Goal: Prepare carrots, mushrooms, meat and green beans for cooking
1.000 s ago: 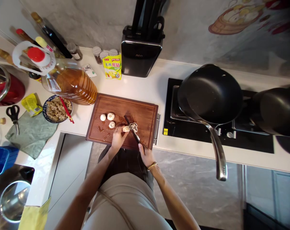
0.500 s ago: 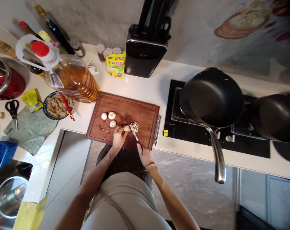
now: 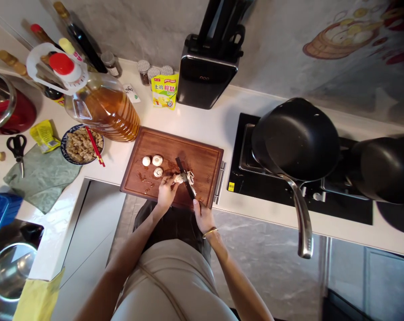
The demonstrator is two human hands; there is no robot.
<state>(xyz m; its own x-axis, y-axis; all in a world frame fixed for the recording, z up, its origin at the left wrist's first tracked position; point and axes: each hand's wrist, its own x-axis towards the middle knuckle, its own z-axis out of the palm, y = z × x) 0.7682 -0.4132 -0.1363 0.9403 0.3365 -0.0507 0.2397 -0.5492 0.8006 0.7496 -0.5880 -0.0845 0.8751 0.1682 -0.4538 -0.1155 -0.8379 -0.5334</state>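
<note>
My right hand (image 3: 203,216) is closed round the handle of a knife (image 3: 185,179), whose dark blade points away from me over the wooden cutting board (image 3: 148,141). With the fingers of my left hand (image 3: 166,192) I grip a mushroom (image 3: 178,179) just left of the blade. Sliced mushroom pieces (image 3: 190,177) lie against the blade's right side. Three whole white mushrooms (image 3: 157,160) sit further left on the board, among wet spots. The knife handle is mostly hidden in my hand.
Right of the board, a black wok (image 3: 295,138) stands on the stove (image 3: 245,187), its handle jutting past the counter edge. An oil jug (image 3: 111,109), a bowl of minced meat (image 3: 79,145) with red chopsticks, and scissors (image 3: 18,149) are at left. Behind stands a knife block (image 3: 206,76).
The knife blade has turned from edge-on to showing its dark flat side and sits slightly higher over the mushroom. The view has shifted a little; my left hand keeps its grip.
</note>
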